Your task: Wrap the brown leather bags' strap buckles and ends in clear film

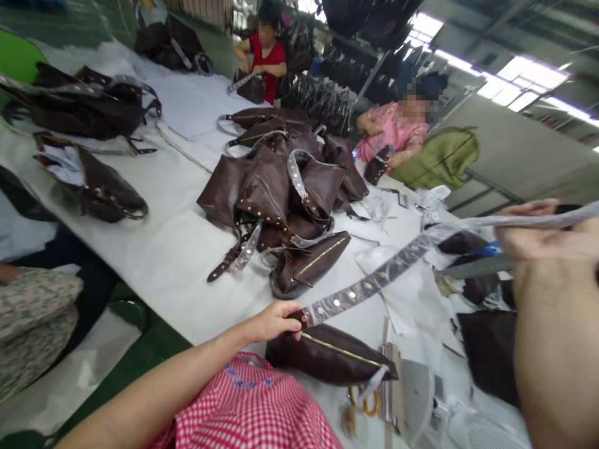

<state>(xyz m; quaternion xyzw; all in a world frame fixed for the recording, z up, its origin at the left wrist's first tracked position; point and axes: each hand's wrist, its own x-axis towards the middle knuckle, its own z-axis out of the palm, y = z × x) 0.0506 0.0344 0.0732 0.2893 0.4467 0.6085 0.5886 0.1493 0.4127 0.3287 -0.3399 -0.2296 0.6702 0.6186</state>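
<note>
1. The left hand point(276, 321) pinches the strap end, just above a dark brown leather handbag point(327, 355) lying on the white surface point(178, 268).
2. The studded strap point(374, 284) (wrapped in clear plastic) goes across toward the right.
3. The right hand point(547, 234) holds its far end raised, closed around it.

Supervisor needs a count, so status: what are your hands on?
Left hand on studded, plastic-wrapped strap by brown leather handbag; right hand holding its far end. Nothing across it.

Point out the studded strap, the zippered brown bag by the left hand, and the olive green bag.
Studded strap point(369, 287): head view, on its plastic-wrapped middle.
Zippered brown bag point(322, 358): head view, on the body below the zip.
Olive green bag point(437, 159): head view, on its upper side.
</note>
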